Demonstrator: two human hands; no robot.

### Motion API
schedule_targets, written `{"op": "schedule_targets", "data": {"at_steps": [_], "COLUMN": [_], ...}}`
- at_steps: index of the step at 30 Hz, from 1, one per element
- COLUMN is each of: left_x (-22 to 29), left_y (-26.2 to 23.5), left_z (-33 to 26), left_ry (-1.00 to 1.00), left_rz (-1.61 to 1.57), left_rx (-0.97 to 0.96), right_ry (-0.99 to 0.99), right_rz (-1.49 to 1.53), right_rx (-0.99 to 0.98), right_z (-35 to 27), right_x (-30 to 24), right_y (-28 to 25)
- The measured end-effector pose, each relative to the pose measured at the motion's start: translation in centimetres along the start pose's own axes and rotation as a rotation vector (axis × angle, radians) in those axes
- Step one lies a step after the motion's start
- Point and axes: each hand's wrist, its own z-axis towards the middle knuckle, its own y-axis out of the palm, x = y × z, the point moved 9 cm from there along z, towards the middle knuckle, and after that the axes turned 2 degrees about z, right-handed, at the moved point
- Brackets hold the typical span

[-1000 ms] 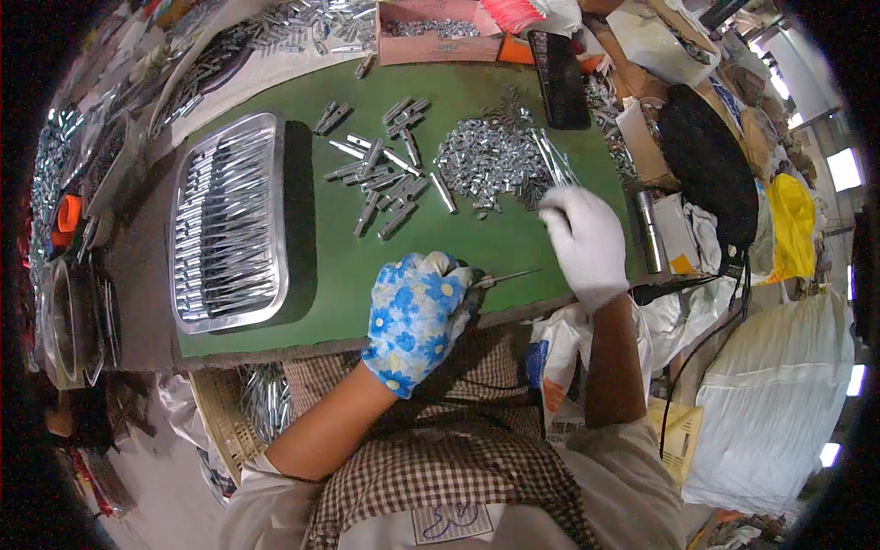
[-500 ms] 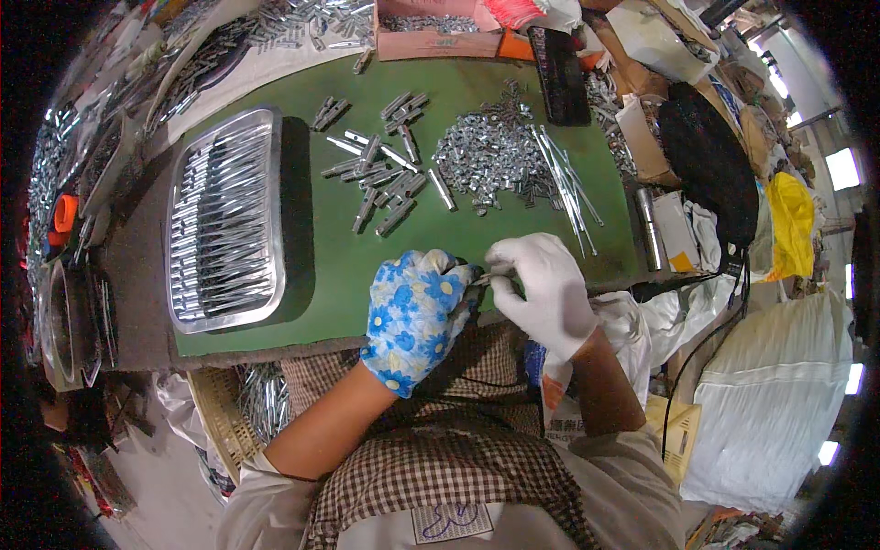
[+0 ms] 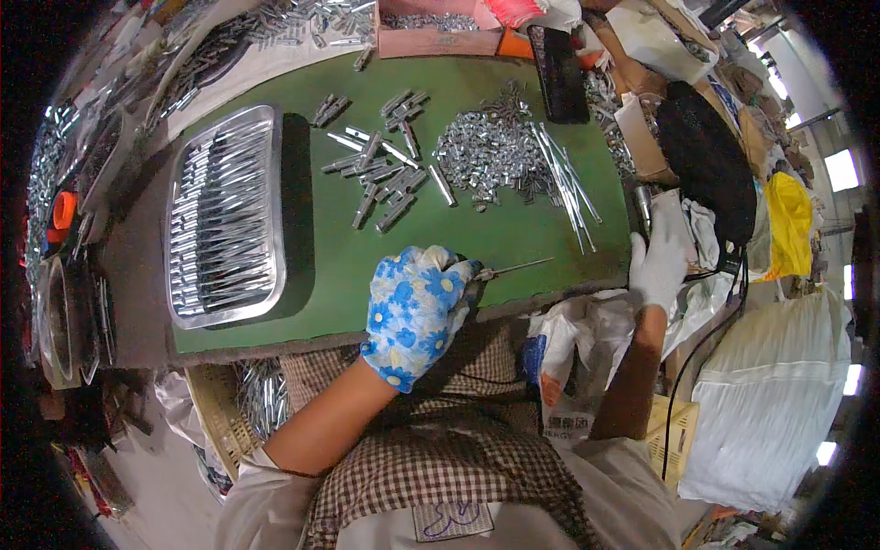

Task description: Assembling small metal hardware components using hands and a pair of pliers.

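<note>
My left hand [image 3: 414,316], in a white glove with blue flowers, is closed on a small metal piece; a thin metal rod [image 3: 521,268] sticks out from it toward the right. The fingers hide most of that piece. At the table's right edge my right hand [image 3: 660,261], in a plain white glove, has its thumb apart from its outstretched fingers. It lies over the lower part of a silver metal cylinder [image 3: 643,206], whose upper end still shows. Whether the hand touches it is unclear.
On the green table [image 3: 367,275] stands a metal tray [image 3: 279,211] of rods at left. Metal tubes [image 3: 396,211], a heap of small fittings [image 3: 486,151] and loose thin rods [image 3: 570,197] lie beyond my hands. A black phone-like slab [image 3: 559,78] and pink box [image 3: 440,43] are farther back.
My right hand has left the piece by my left hand and moved right to the cylinder. The thin rod in my left hand now shows in full view. My left hand has hardly moved.
</note>
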Motion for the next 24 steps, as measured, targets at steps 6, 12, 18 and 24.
{"op": "schedule_targets", "data": {"at_steps": [6,12,18,24], "left_x": [-0.5,-0.4,-0.3,0.1], "left_y": [0.3,0.4,0.2,0.2], "left_z": [-0.2,-0.1,-0.2,-0.2], "left_ry": [-0.022,-0.002,-0.002,-0.005], "left_rz": [0.02,0.025,0.023,0.044], "left_rx": [-0.022,-0.032,-0.011,-0.003], "right_ry": [-0.114,-0.369,-0.273,-0.071], "right_rz": [0.481,0.521,0.448,0.808], "right_rx": [0.051,-0.404,-0.479,-0.289], "right_z": [-2.7,-8.5,-9.5,-9.6], "right_x": [-4.0,-14.3,-14.6,-13.0], "right_y": [-1.8,-3.1,-1.7,-3.3]}}
